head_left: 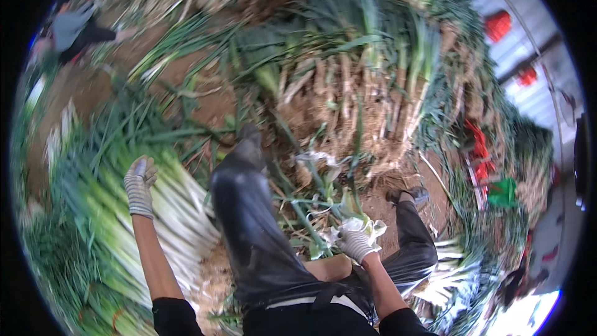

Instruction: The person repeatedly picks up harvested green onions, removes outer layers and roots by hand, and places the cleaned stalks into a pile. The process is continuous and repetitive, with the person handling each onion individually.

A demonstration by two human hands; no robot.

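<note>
My left hand (141, 184), in a striped knitted glove, is over the green leaves of a row of cleaned long green onions (175, 205). Its fingers look loosely curled, and blur hides whether anything is in them. The white stalks in this row lie side by side beside my leg, their white ends towards me. Between my knees, my right hand (357, 245), gloved the same way, is closed on a bunch of whitish peeled onion skins (377, 229). Green leaf strips and other peelings (310, 224) lie on the ground around it.
A tall heap of unpeeled green onions with earthy roots (345, 84) rises ahead. More cleaned onions (450, 261) lie at my right. Beyond stand a green container (503, 192) and red bags (480, 144). Another person (77, 32) is at the far left, on the bare soil (191, 67).
</note>
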